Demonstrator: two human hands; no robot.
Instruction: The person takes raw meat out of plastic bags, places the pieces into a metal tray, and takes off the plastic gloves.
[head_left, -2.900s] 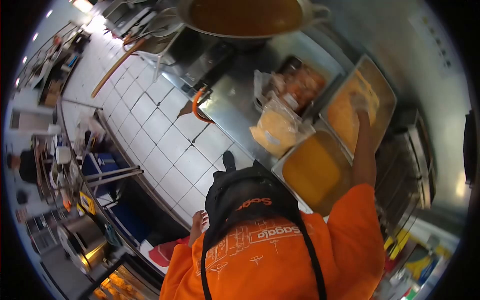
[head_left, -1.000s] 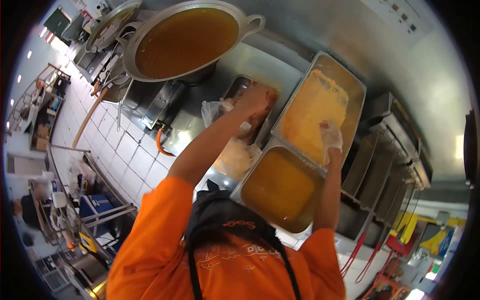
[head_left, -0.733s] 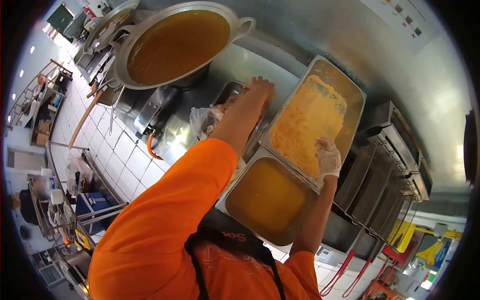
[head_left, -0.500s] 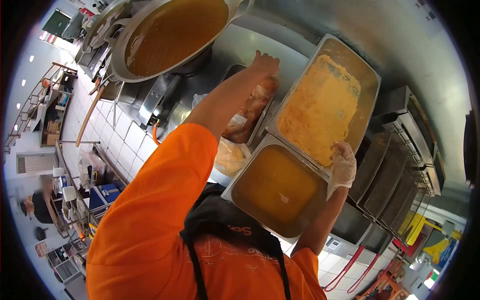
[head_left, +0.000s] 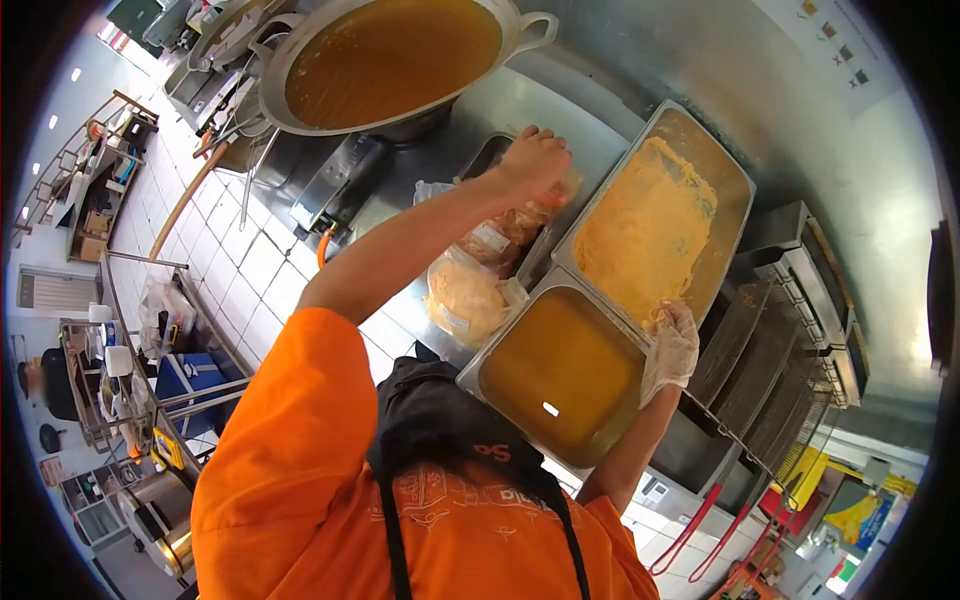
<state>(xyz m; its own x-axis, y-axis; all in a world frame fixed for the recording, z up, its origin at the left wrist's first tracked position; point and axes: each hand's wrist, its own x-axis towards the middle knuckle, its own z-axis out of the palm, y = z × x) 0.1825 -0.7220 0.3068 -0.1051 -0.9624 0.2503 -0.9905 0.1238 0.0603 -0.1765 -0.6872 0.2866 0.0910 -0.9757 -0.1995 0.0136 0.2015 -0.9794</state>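
My left hand (head_left: 537, 162), bare, is closed over the far end of a dark tray (head_left: 487, 155) at the top of the counter. Its fingers curl at a clear plastic bag of raw meat (head_left: 510, 228), though the palm hides the exact grip. My right hand (head_left: 673, 338), in a clear plastic glove, rests by the near end of a steel pan (head_left: 735, 215) of orange-yellow breading flour (head_left: 645, 235). Its fingers are curled together with crumbs on them; what they hold is hidden. Beside it, a second steel pan (head_left: 480, 352) contains brownish-yellow liquid (head_left: 560, 365).
A large two-handled pot (head_left: 535, 35) of brown liquid stands at the upper left. A knotted bag of yellowish powder (head_left: 465, 300) lies beside the meat. Fryer baskets (head_left: 770, 350) with red handles (head_left: 690, 530) are at the right. White floor tiles (head_left: 225, 245) show to the left.
My left hand has gone from stretched fingers to curled ones over the bag. My right hand stays by the flour pan, fingers bunched. The view has shifted slightly.
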